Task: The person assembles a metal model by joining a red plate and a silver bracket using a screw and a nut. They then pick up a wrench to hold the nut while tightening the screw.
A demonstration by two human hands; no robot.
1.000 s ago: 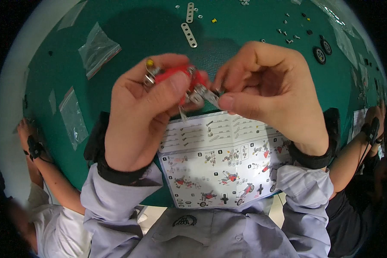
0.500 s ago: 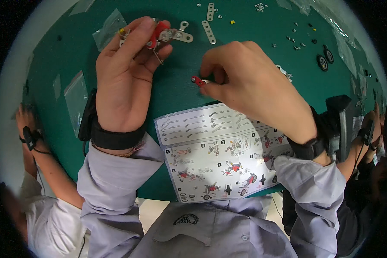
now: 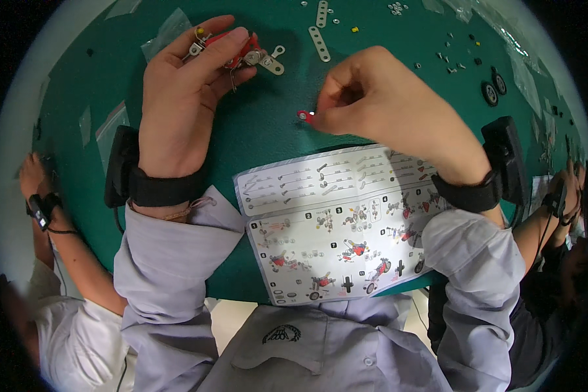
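Note:
My left hand (image 3: 179,111) is closed round a small model of red plates and silver metal strips (image 3: 247,55), with a yellow piece at its left end. The thumb lies across the red part, and a thin metal piece hangs below. Right of it, my right hand (image 3: 379,91) pinches a small red piece (image 3: 304,116) with a round metal end between thumb and fingertips. Most of that piece is hidden by the fingers. The two hands are apart. Below them lies a printed instruction sheet (image 3: 307,245) with pictures of a red motorcycle model.
Two perforated metal strips (image 3: 319,44) lie ahead on the green table (image 3: 268,134). At the right are two black wheels (image 3: 489,94) and several screws (image 3: 447,60); nuts (image 3: 396,8) lie at the far side. Clear plastic bags (image 3: 114,127) are about. Other people's arms (image 3: 78,255) show at both sides.
My left hand has shifted slightly left and turned the model a little. My right hand has moved a little right and up, keeping the red piece pinched.

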